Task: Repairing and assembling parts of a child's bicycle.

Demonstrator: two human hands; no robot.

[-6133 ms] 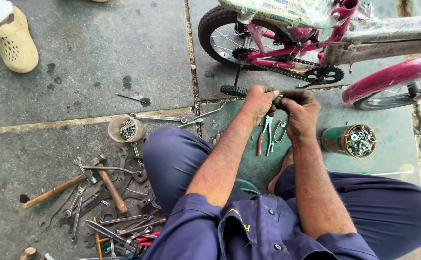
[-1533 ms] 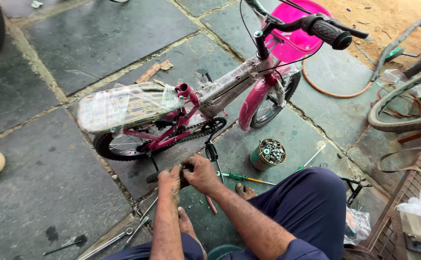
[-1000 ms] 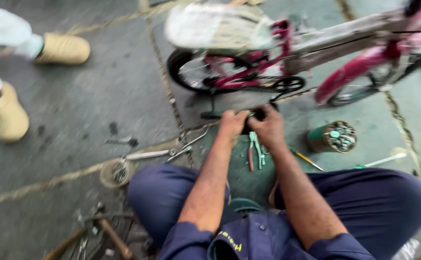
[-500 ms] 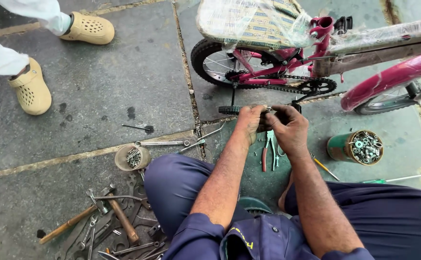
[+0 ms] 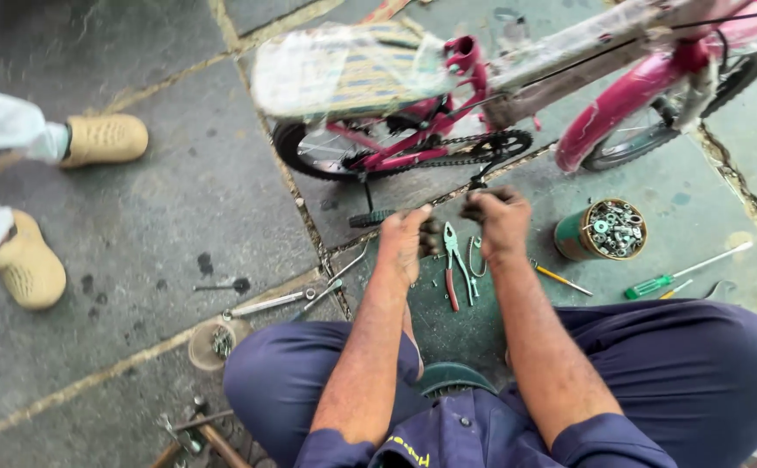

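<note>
My left hand (image 5: 402, 245) and right hand (image 5: 501, 224) are raised over the stone floor just in front of a small pink bicycle (image 5: 630, 74). Each is closed on a small dark greasy part, with a narrow gap between them. The bicycle's saddle (image 5: 352, 69) is wrapped in clear plastic. Its chain and crank (image 5: 491, 146) lie just beyond my fingers, and a black pedal (image 5: 371, 217) sits to the left of my left hand. Red-handled pliers (image 5: 452, 270) lie on the floor under my hands.
A green can of nuts and washers (image 5: 604, 230) stands right of my right hand. Nearby lie a green-handled screwdriver (image 5: 682, 273) and a yellow one (image 5: 560, 279). Wrenches (image 5: 283, 302) and a small cup of screws (image 5: 216, 341) are on the left. Another person's feet in beige clogs (image 5: 105, 139) stand at far left.
My hands have come slightly apart and back from the crank area. The view has shifted, and the other person's feet sit lower and closer on the left.
</note>
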